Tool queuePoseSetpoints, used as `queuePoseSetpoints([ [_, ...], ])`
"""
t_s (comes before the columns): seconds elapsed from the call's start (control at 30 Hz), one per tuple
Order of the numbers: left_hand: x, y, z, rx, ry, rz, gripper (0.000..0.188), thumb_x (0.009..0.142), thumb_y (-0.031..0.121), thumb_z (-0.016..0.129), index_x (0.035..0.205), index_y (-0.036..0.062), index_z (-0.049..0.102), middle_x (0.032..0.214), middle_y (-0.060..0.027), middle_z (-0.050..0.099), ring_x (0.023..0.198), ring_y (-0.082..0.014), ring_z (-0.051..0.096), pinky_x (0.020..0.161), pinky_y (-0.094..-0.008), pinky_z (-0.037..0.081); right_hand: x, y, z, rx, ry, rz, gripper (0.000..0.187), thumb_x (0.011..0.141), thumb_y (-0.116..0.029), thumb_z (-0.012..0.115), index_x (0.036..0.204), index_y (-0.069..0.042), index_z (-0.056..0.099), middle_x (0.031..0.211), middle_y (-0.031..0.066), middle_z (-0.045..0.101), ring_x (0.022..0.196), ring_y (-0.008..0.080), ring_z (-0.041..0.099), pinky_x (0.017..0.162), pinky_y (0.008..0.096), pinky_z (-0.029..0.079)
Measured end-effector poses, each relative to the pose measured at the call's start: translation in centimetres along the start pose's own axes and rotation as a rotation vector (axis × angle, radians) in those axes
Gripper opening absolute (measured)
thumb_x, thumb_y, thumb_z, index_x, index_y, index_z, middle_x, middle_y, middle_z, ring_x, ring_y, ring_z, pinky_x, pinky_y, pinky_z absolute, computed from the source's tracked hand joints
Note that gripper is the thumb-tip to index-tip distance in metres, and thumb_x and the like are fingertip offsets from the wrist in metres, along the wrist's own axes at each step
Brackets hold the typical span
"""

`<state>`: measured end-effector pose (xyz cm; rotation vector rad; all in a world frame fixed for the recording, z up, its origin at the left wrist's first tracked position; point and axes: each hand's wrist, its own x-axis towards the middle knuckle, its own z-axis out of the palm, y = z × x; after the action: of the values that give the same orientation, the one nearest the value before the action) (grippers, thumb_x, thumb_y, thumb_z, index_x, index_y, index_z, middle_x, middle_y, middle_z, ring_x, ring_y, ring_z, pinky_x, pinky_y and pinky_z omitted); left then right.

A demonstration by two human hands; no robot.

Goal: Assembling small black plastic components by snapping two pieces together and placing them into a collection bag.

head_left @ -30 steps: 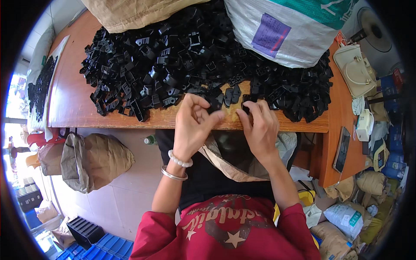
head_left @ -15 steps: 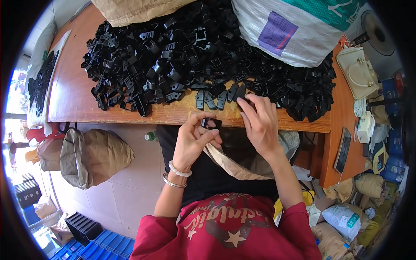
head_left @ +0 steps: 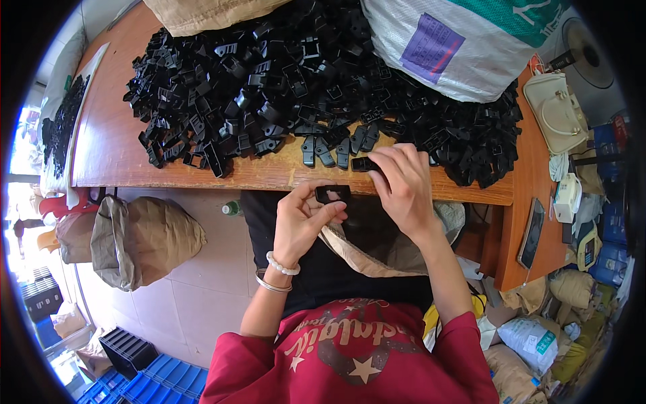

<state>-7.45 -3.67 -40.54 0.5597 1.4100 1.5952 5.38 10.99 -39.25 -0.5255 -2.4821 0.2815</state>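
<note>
Between the thumb and fingers of my left hand (head_left: 303,214) is a black plastic frame (head_left: 333,194) with an opening through which a fingertip shows. It hangs just off the front edge of the wooden table (head_left: 269,176). My right hand (head_left: 404,185) pinches a small black plastic piece (head_left: 363,164) by one end, over the table edge. Several similar black pieces (head_left: 325,153) lie in a short row behind it. A large heap of black plastic parts (head_left: 229,101) covers the table beyond. Below my hands, an opened brown sack (head_left: 356,259) lies across my lap.
A white and green woven bag (head_left: 464,50) and a brown paper sack (head_left: 215,15) rest on the heap. At the right stand a cream handbag (head_left: 555,111) and a phone (head_left: 531,232). A brown sack (head_left: 158,236) and blue crates (head_left: 165,380) are on the floor at left.
My right hand has drawn a black piece out from the row toward the table edge, nearer my left hand. The frame in my left hand has turned so its opening faces up.
</note>
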Motion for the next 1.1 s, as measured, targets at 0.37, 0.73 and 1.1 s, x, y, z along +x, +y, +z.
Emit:
queuePoseSetpoints([
  [0.37,-0.2,1.3,0.0,0.095,-0.171,-0.007,0.034,0.086,-0.006,0.060,0.119,-0.0084,0.056,0.084,-0.0123,0.070,0.073,-0.0160,0.070,0.066,-0.0216,0.056,-0.7,-2.8,-1.9,0.384,-0.011,-0.041,0.030,0.070,-0.001,0.074,0.100,-0.003,0.070,0.097,0.0056,0.067,0.087,0.0216,0.060,0.077,0.0331,0.045],
  [0.73,-0.4,2.0,0.3,0.237,-0.188,0.080,0.033,0.084,-0.002,0.065,0.117,-0.0055,0.060,0.063,-0.0064,0.066,0.067,-0.0089,0.067,0.059,-0.0199,0.050,-1.6,-3.1,-1.9,0.329,0.056,0.017,0.029,0.068,0.000,0.074,0.097,-0.001,0.070,0.096,0.0061,0.068,0.086,0.0221,0.060,0.075,0.0328,0.045],
  [1.1,-1.1,2.4,1.6,0.562,-0.138,0.534,0.039,0.081,-0.005,0.063,0.119,0.0000,0.057,0.089,-0.0134,0.066,0.067,-0.0182,0.067,0.058,-0.0266,0.051,-1.8,-3.5,-2.7,0.643,-0.051,0.245,0.036,0.079,0.002,0.069,0.113,0.001,0.061,0.105,0.0150,0.063,0.092,0.0285,0.064,0.079,0.0334,0.051],
])
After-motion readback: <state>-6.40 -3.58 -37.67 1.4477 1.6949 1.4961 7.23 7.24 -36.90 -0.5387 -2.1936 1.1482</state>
